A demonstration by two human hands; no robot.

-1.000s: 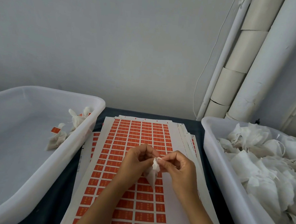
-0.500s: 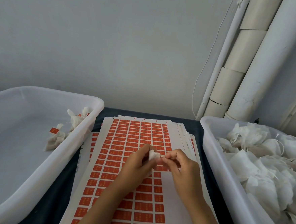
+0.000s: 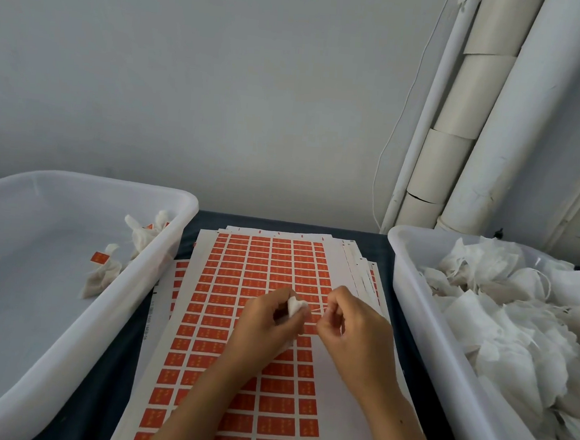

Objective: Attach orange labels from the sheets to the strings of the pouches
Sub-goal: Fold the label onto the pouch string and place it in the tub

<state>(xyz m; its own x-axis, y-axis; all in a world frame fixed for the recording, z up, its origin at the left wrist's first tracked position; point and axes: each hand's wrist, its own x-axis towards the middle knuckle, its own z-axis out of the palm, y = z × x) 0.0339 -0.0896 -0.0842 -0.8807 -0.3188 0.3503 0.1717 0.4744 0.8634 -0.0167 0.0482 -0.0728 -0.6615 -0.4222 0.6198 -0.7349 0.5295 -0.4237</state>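
Left hand [image 3: 267,324] gripping pouch [image 3: 294,306], right hand [image 3: 349,327] pinching string [image 3: 317,310]

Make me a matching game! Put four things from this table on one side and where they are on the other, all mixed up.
Things:
1. label sheets
2. left tub
3. right tub
4. pouch

Places or states:
A. heaped with unlabelled pouches
B. held in the left hand
C. between the tubs
D. holds a few labelled pouches

Pairs: 1-C, 2-D, 3-A, 4-B
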